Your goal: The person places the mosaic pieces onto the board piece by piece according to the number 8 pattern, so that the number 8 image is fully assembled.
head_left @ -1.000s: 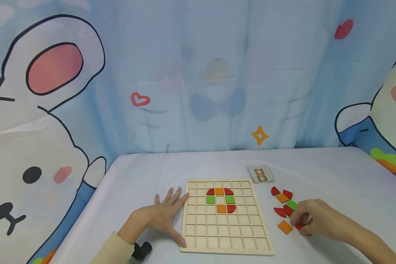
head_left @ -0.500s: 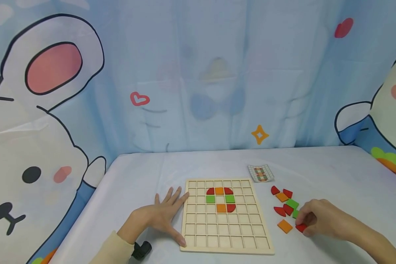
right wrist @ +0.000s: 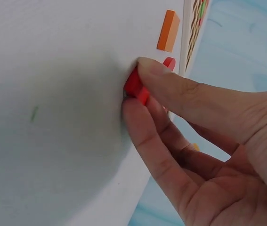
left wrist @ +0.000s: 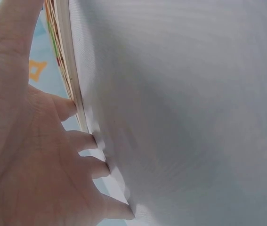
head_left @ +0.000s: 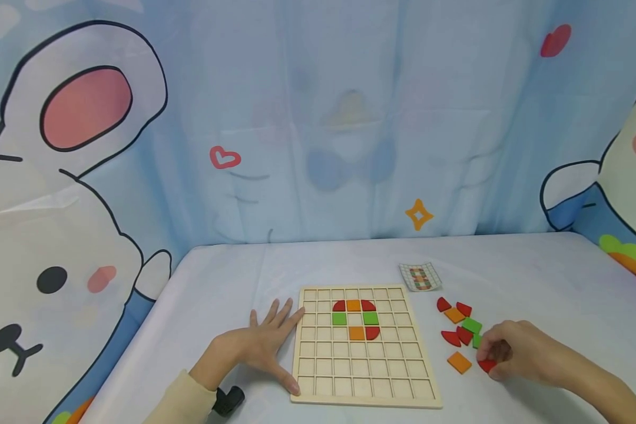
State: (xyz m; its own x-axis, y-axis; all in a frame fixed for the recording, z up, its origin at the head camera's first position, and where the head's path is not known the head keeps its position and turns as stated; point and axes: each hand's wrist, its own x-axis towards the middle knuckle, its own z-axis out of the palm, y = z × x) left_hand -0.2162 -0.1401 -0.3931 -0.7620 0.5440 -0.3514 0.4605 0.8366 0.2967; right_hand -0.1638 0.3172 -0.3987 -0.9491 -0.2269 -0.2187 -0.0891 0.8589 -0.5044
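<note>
The wooden grid board (head_left: 341, 386) lies mid-table, with red, orange and green pieces set in its upper cells. My left hand (head_left: 259, 347) has its fingers spread, thumb and index touching the board's left edge; the left wrist view shows the same hand (left wrist: 44, 165) along that edge. Right of the board, my right hand (head_left: 524, 353) pinches a red piece (head_left: 486, 365) between thumb and index finger. In the right wrist view the hand (right wrist: 204, 136) grips this red piece (right wrist: 134, 84) at the table surface.
Loose pieces lie between board and right hand: an orange square (head_left: 459, 363), a green one (head_left: 471, 325), a red quarter-round (head_left: 450, 338) and several more. A patterned card (head_left: 420, 277) lies behind them. A black object (head_left: 228, 401) is at my left wrist.
My right hand has shifted slightly to the right, uncovering more of the green piece beside it. The left hand keeps its place at the board.
</note>
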